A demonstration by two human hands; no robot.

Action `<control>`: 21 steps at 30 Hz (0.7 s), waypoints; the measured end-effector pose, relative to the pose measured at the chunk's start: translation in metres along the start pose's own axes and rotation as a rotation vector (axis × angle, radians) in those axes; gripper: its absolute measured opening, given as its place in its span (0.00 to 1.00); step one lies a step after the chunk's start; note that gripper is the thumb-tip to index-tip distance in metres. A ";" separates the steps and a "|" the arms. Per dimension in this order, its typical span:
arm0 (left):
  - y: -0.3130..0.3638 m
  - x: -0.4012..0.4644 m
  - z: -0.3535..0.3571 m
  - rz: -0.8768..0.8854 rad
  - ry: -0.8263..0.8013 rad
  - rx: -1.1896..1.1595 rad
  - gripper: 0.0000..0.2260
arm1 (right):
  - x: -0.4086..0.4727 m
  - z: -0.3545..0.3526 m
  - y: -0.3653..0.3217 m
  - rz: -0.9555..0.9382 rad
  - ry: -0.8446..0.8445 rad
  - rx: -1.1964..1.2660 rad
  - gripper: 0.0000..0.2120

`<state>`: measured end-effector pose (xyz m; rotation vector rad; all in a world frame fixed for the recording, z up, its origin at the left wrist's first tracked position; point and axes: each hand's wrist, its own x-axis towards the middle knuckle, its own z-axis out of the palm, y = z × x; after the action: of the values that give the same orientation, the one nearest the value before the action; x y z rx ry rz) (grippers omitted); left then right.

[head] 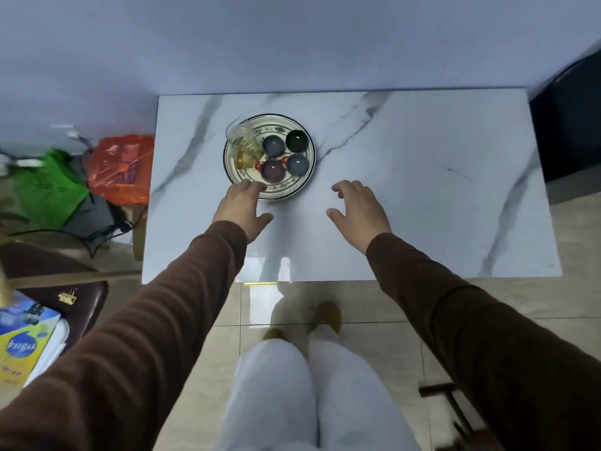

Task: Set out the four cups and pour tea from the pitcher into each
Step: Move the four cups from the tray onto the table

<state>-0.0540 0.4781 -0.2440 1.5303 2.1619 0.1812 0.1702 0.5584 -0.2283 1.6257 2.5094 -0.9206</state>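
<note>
The task looks barely begun. All four cups sit on the round patterned tray [302,187] on the marble-topped bench [422,190]: a grey-blue cup [273,146] and a dark green cup [297,140] at the far side, a mauve cup [273,170] and a second grey-blue cup [297,165] nearer the person. They are grouped close together on the right half of the tray; from this height it is hard to tell whether they stand mouth up or are turned over, though their rounded, glossy look suggests they may be upside down. The glass pitcher [244,143] stands on the left part of the same tray, just beside the cups, with pale yellow tea in its lower half.

The left hand [242,206] reaches to the near left rim of the tray, its fingers [252,187] straight and lying together, tips touching or just over the rim; it grips nothing. The right hand [359,206] hovers over bare bench to the right of the tray, apart from it, fingers loosely curled and spread, holding nothing.

So nothing is set out yet and, as far as can be seen, no tea is poured. What remains is everything: lifting each of the four cups off the tray onto the bench, then taking up the pitcher and filling each in turn.
</note>
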 end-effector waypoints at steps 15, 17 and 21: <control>-0.042 0.155 0.066 -0.043 -0.048 0.007 0.36 | 0.170 0.083 0.025 -0.028 0.006 0.032 0.30; -0.049 0.164 0.078 -0.053 -0.050 0.026 0.37 | 0.185 0.098 0.027 -0.050 0.003 0.016 0.31; -0.063 0.176 0.098 -0.068 -0.031 0.055 0.36 | 0.206 0.124 0.032 -0.110 0.019 -0.036 0.33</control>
<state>-0.1089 0.5999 -0.4070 1.4765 2.2079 0.0755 0.0653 0.6792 -0.4110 1.5062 2.6354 -0.8675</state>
